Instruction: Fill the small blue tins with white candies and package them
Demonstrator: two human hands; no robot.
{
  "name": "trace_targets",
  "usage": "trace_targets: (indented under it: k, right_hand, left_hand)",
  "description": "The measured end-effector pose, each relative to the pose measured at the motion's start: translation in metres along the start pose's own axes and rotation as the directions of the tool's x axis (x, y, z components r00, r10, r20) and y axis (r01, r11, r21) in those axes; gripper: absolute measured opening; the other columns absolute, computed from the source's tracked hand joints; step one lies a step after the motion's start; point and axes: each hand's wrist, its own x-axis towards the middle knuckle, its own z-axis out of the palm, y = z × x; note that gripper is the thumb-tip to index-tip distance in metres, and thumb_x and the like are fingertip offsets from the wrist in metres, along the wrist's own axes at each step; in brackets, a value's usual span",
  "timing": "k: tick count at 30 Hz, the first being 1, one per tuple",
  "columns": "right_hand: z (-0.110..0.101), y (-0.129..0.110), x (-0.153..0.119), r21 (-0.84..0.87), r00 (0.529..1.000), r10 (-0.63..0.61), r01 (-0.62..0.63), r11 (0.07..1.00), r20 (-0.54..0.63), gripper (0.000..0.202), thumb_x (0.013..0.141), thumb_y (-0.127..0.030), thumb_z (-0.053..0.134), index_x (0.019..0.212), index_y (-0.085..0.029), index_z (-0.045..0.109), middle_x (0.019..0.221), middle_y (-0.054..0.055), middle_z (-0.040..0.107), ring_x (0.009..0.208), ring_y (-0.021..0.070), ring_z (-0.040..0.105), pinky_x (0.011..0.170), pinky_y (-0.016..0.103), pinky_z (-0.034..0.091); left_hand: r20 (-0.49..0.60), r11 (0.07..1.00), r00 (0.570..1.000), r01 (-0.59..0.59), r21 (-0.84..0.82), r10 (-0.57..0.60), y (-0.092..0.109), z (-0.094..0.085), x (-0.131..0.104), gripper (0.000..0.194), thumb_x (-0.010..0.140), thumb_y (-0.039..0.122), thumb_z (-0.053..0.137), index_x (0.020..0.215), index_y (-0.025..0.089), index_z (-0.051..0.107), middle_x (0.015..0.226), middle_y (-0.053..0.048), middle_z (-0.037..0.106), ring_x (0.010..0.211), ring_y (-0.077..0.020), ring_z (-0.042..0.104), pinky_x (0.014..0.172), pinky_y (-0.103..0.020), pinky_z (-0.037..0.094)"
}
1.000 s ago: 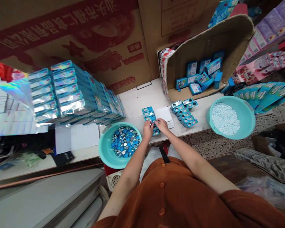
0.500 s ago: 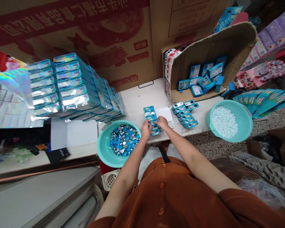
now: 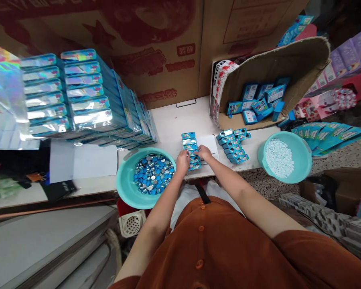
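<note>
A short row of small blue boxes lies on the white table, with round openings facing up. The far ones have round caps in them, while nearer ones show dark holes. My left hand is at the row's left edge, its fingers pinched together beside a box. What they hold is too small to make out. From the right, my right hand has its fingertips closed at the middle boxes, touching them. Left of my left hand stands a turquoise basin full of blue and silver round caps.
More blue boxes with holes stand in rows to the right. Farther right is a turquoise basin of white pieces. An open carton holds blue boxes behind. Wrapped packs are stacked left. A large carton closes the back.
The view has shifted slightly, moving the basins leftward in the picture. Both hands stay at the same row of boxes, with only small finger movements.
</note>
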Motion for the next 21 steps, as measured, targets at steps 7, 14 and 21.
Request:
trace_targets:
  k: [7, 14, 21]
  right_hand:
    - [0.011, 0.013, -0.019, 0.085, 0.983, -0.082, 0.097, 0.992, -0.162, 0.031, 0.079, -0.044, 0.060, 0.100, -0.021, 0.060, 0.091, 0.005, 0.066, 0.085, 0.0193, 0.061, 0.072, 0.027, 0.044]
    - [0.016, 0.037, -0.068, 0.344, 0.869, -0.362, 0.471, 0.812, -0.337, 0.028, 0.083, -0.043, 0.050, 0.091, -0.020, 0.064, 0.089, 0.004, 0.065, 0.077, 0.0151, 0.060, 0.075, 0.026, 0.046]
    - [0.007, 0.033, -0.088, 0.724, 0.964, -0.224, 0.054, 0.687, 0.141, 0.040, 0.073, -0.054, 0.060, 0.065, -0.016, 0.064, 0.057, 0.001, 0.061, 0.047, 0.0088, 0.050, 0.048, 0.020, 0.041]
  left_hand:
    - [-0.062, 0.921, 0.969, 0.205, -0.331, -0.238, 0.017, -0.010, -0.008, 0.007, 0.078, 0.024, 0.055, 0.081, 0.018, 0.059, 0.069, -0.002, 0.058, 0.068, -0.0175, 0.056, 0.069, -0.029, 0.043]
    - [0.246, 0.399, 0.862, 0.436, -0.807, -0.443, 0.037, -0.014, -0.041, 0.030, 0.065, 0.038, 0.068, 0.083, 0.017, 0.056, 0.058, 0.004, 0.053, 0.051, -0.0086, 0.048, 0.050, -0.020, 0.034]
    - [0.038, 0.787, 0.982, 0.171, -0.593, -0.185, 0.047, -0.011, -0.069, 0.017, 0.079, 0.035, 0.057, 0.086, 0.019, 0.057, 0.065, 0.003, 0.056, 0.062, -0.0112, 0.052, 0.064, -0.023, 0.041]
